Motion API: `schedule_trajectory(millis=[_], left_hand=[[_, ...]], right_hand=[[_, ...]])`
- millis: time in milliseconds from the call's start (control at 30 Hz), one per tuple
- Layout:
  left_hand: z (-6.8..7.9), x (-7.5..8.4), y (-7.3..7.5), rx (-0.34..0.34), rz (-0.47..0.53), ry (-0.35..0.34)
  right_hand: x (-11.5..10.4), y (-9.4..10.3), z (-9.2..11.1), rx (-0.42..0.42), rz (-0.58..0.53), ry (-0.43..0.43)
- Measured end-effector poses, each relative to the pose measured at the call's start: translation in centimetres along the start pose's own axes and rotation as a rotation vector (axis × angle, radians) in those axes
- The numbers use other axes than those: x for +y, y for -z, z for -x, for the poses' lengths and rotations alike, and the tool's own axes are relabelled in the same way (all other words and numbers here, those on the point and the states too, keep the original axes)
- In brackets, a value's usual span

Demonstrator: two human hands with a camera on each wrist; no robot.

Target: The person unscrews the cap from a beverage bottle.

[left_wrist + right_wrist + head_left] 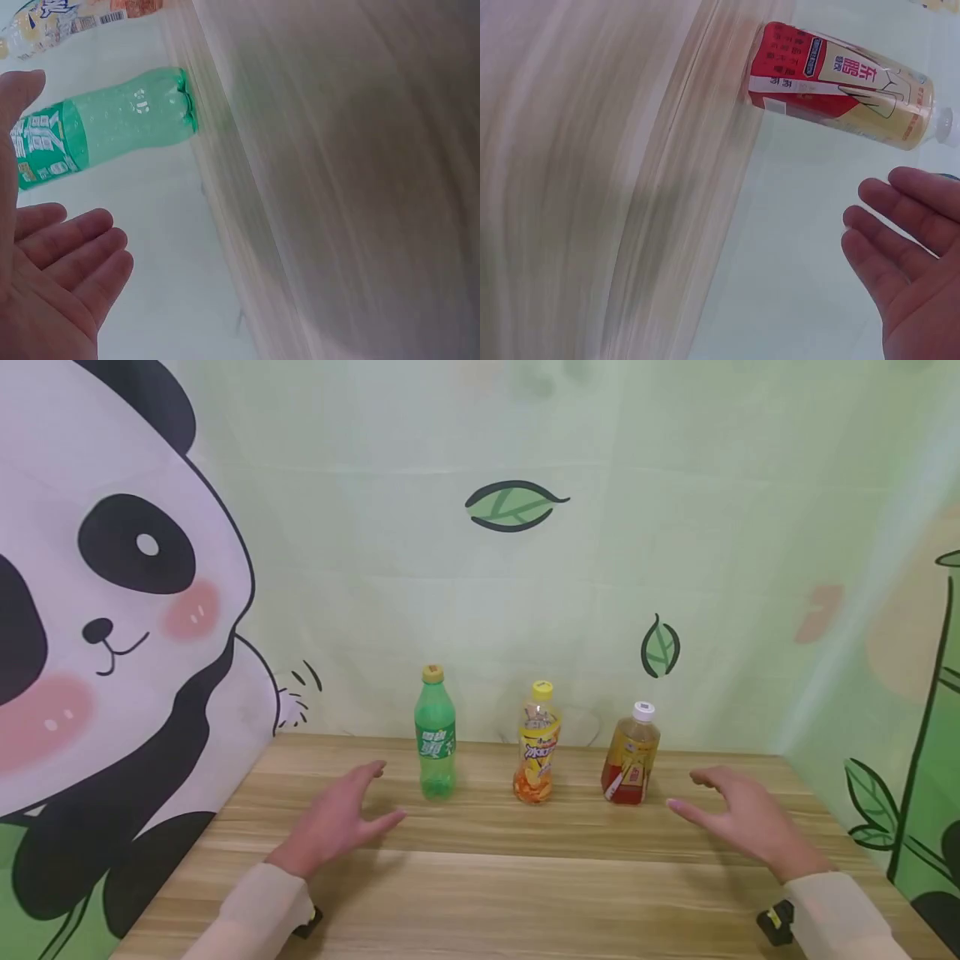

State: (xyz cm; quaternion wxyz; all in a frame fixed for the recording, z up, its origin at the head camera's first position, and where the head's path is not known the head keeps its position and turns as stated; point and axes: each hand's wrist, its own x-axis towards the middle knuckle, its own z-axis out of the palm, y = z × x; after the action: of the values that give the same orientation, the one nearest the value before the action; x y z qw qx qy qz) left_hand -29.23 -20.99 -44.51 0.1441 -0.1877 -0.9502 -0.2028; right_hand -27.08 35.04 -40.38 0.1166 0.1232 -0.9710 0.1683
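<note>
Three capped drink bottles stand upright in a row across the table. On the left is a green bottle (437,743) with a yellow cap, also large in the left wrist view. An orange-and-yellow labelled bottle (537,752) is in the middle. To the right stands a red-and-yellow labelled bottle (632,760) with a white cap. My left hand (341,818), thumb and fingers spread apart, hovers left of the green bottle without touching it. Beyond the white-capped bottle on its right, my right hand (746,821) is held in the air, fingers extended and holding nothing.
The wood-grain table (510,902) ends at the back against a pale green cloth backdrop (420,543) with a printed panda and leaves. The cloth also rises along both sides. Small dark devices are strapped at both wrists.
</note>
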Motion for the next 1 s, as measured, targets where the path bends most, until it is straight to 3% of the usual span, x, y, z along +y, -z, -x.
schedule_trajectory(millis=[333,800,1000], left_hand=[[-0.3,1.3,-0.6,-0.021,0.022,-0.029],[-1.1,3.8,-1.0,-0.051,0.13,-0.091],[-1.5,4.7,-1.4,-0.038,0.129,-0.127]], right_hand=[[-0.7,-0.6,-0.3,0.035,-0.099,0.057],[-2.7,-1.4,-0.8,0.027,-0.226,0.076],[-3.7,-1.7,-1.3,0.058,-0.261,0.085]])
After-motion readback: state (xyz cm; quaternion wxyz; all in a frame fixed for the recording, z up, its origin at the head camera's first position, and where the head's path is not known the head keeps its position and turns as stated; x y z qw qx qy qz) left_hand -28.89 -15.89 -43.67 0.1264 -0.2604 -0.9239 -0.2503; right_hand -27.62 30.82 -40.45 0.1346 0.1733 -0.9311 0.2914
